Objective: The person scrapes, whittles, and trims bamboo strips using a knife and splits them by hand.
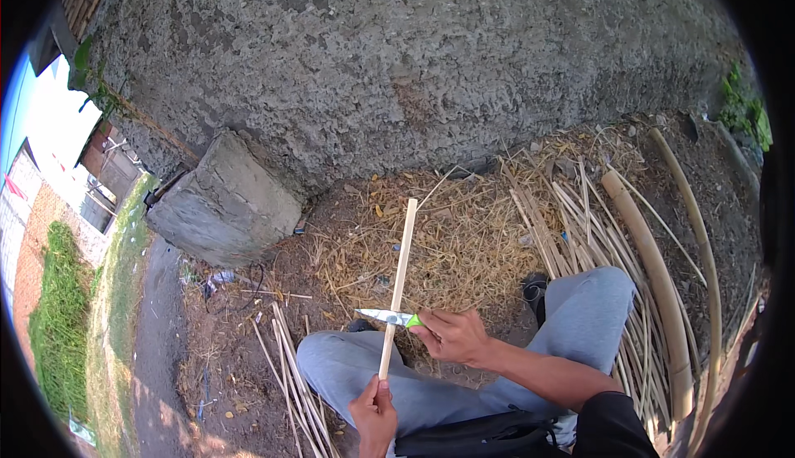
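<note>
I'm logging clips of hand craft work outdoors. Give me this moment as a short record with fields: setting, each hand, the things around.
setting: outdoors, bare ground strewn with dry shavings, beside a rough concrete wall
left hand: left hand grips the lower end of a bamboo stick, held pointing away from the person
right hand: right hand holds a knife with a green handle, blade laid across the stick
posture: seated, knees in grey trousers
nearby: concrete block at left; thin bamboo strips by the left knee; thick bamboo poles at right

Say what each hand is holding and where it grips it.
The left hand grips the pale bamboo strip at its lower end. The right hand holds a green-handled knife by the handle.
</note>
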`<action>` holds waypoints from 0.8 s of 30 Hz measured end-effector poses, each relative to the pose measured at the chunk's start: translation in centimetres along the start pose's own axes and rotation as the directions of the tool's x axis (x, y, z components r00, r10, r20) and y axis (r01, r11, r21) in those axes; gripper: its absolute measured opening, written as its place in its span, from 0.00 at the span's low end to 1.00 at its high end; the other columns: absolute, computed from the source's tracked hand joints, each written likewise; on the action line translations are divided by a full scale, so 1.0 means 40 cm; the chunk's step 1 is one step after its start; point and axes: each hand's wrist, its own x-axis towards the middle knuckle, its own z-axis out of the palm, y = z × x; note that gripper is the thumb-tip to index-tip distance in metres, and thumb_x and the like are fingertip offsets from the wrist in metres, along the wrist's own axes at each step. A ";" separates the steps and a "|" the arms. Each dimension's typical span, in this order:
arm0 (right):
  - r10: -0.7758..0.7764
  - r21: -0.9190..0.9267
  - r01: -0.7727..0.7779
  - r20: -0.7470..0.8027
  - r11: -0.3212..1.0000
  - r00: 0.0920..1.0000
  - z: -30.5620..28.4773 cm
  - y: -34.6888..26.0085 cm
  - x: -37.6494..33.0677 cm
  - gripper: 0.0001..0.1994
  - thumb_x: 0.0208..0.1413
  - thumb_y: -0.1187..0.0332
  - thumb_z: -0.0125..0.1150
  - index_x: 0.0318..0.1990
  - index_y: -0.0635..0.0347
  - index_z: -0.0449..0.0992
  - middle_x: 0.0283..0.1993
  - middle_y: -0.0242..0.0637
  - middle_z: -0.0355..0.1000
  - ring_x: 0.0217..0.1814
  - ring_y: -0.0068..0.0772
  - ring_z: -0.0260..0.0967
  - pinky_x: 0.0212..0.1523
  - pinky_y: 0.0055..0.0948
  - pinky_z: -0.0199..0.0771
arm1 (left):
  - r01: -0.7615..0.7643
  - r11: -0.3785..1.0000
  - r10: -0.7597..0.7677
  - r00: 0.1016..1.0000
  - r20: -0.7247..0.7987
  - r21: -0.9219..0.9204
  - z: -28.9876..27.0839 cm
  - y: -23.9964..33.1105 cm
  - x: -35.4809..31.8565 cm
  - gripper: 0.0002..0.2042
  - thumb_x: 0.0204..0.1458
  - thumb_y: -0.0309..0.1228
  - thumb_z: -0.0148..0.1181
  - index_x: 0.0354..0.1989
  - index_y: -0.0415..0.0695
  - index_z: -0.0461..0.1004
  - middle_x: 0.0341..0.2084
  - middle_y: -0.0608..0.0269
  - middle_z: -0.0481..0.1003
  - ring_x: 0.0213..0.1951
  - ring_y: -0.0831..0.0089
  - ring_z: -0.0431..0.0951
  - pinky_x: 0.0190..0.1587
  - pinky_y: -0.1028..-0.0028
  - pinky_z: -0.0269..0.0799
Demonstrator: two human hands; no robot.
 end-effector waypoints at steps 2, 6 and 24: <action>-0.014 0.013 0.014 0.012 1.000 1.000 -0.005 -0.009 -0.004 0.11 0.54 0.61 0.67 0.37 0.58 0.79 0.18 0.29 0.68 0.12 0.30 0.64 0.10 0.32 0.59 | 0.038 0.994 -0.040 0.999 -0.014 -0.105 0.002 -0.014 -0.003 0.09 0.63 0.28 0.55 0.42 0.34 0.78 0.15 0.72 0.66 0.18 0.87 0.63 0.20 0.80 0.58; 0.024 -0.047 -0.022 0.038 0.999 0.999 0.007 0.004 0.004 0.12 0.57 0.57 0.65 0.37 0.57 0.78 0.22 0.30 0.73 0.13 0.29 0.67 0.09 0.31 0.60 | 0.044 0.997 -0.044 0.999 0.001 -0.060 0.004 0.000 -0.001 0.10 0.63 0.28 0.55 0.42 0.32 0.78 0.15 0.72 0.66 0.19 0.87 0.63 0.21 0.81 0.58; 0.170 -0.087 -0.177 -0.079 0.980 0.982 -0.014 0.083 0.079 0.12 0.60 0.58 0.62 0.35 0.58 0.78 0.22 0.33 0.74 0.13 0.34 0.67 0.10 0.33 0.62 | 0.117 0.975 -0.108 0.992 0.061 -0.188 0.007 -0.055 -0.030 0.10 0.63 0.28 0.55 0.43 0.34 0.79 0.16 0.71 0.67 0.20 0.87 0.63 0.22 0.81 0.57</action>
